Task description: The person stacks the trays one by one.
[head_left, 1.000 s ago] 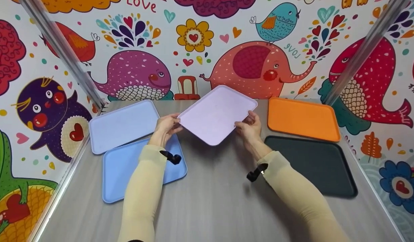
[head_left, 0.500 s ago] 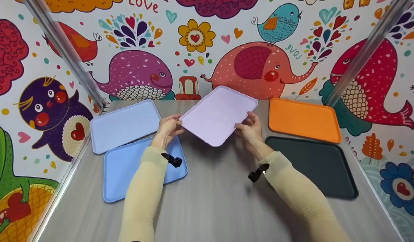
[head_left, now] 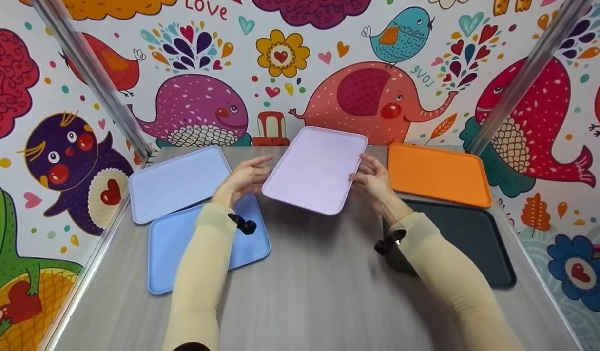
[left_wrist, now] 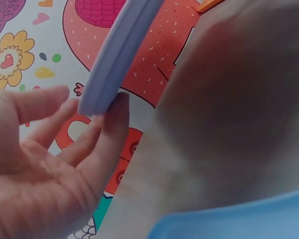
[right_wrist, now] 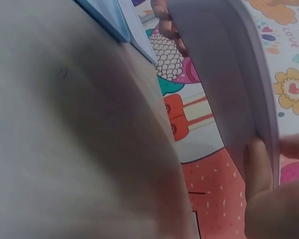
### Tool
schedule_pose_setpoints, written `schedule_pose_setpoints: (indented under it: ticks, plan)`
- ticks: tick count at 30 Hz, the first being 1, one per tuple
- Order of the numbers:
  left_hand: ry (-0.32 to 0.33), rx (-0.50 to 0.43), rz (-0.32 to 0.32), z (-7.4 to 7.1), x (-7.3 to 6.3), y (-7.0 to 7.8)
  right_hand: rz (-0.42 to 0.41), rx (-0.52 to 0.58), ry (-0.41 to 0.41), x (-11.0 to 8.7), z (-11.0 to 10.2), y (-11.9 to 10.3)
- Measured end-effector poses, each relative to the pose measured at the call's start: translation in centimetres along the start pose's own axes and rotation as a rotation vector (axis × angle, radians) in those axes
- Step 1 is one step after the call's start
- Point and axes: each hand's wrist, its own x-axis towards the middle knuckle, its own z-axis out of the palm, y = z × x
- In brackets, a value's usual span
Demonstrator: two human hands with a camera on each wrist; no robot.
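A lilac tray (head_left: 319, 170) is held up above the middle of the table, tilted, its inner face toward the head camera. My right hand (head_left: 376, 183) pinches its right edge; in the right wrist view, fingers (right_wrist: 259, 167) lie against the underside of the tray (right_wrist: 224, 74). Beside the tray's left edge is my left hand (head_left: 241, 180), fingers spread and loosely extended. In the left wrist view the tray's corner (left_wrist: 97, 99) sits between thumb and fingers, with a fingertip (left_wrist: 119, 107) close under it; whether it touches cannot be made out.
On the left of the grey table (head_left: 304, 292) lie a pale blue tray (head_left: 178, 183) and a blue tray (head_left: 170, 248), partly under my left arm. An orange tray (head_left: 438, 173) and a dark green tray (head_left: 465, 243) lie on the right. A patterned wall (head_left: 280, 102) stands behind.
The lilac tray has turned and its lower corner has swung to the right. My left hand has loosened its grip on the left corner and spread its fingers. My right hand has shifted slightly right.
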Motion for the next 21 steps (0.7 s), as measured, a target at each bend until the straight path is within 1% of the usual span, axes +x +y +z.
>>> schedule_pose_setpoints:
  ticks: [5,8,11,16,18,21]
  plan:
    - [-0.094,-0.002,0.005,0.0,0.1,0.8,0.006,0.013,-0.088,0.7,-1.1,-0.8]
    - [-0.142,0.010,0.010,0.5,0.2,0.9,0.015,0.020,-0.131,1.1,-1.7,-1.1]
    - [-0.171,0.003,0.020,1.0,0.4,0.7,0.026,0.011,-0.165,1.7,-2.2,-1.4]
    - [-0.192,-0.015,0.036,1.7,0.8,0.5,0.053,-0.022,-0.183,2.9,-2.6,-1.9]
    - [-0.191,-0.002,0.039,2.0,0.9,0.4,0.062,-0.039,-0.188,3.4,-2.7,-2.1]
    - [-0.168,0.025,0.040,2.3,1.1,0.2,0.073,-0.066,-0.198,4.1,-2.9,-2.0]
